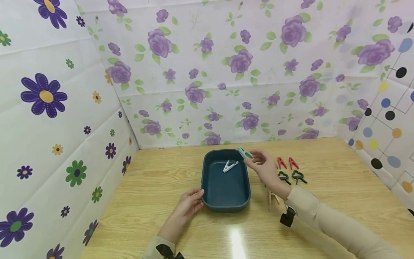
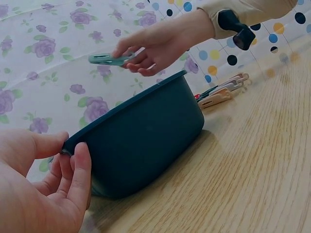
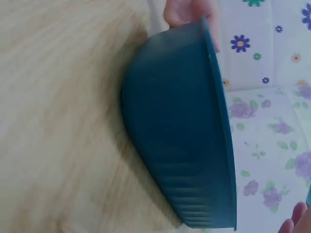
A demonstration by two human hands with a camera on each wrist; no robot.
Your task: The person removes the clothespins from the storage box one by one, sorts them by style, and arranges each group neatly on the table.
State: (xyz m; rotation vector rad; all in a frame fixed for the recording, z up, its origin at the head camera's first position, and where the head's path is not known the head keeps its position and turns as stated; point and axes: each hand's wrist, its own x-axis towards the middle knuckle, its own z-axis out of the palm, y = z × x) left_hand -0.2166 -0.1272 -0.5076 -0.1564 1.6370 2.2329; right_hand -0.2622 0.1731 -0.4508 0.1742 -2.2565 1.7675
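Observation:
A dark teal plastic basin [image 1: 226, 190] stands on the wooden table, with one white clothespin [image 1: 229, 167] lying inside near its far end. My left hand [image 1: 188, 205] grips the basin's near left rim; the left wrist view shows thumb and fingers pinching the rim [image 2: 73, 141]. Above the basin's far right corner, my right hand [image 1: 263, 167] pinches a light green clothespin [image 1: 244, 153] between thumb and fingers. In the left wrist view this green clothespin [image 2: 108, 59] hangs over the rim without touching it. Only the fingertips of the right hand [image 3: 297, 221] show in the right wrist view.
Right of the basin lie red clothespins [image 1: 292, 163], dark green clips [image 1: 298, 176] and wooden-coloured clothespins [image 1: 273, 199], partly hidden by the right forearm. Flower-printed sheets [image 1: 194, 72] stand behind and to the left of the table [image 1: 155, 172]; a dotted sheet [image 1: 385, 136] stands at the right.

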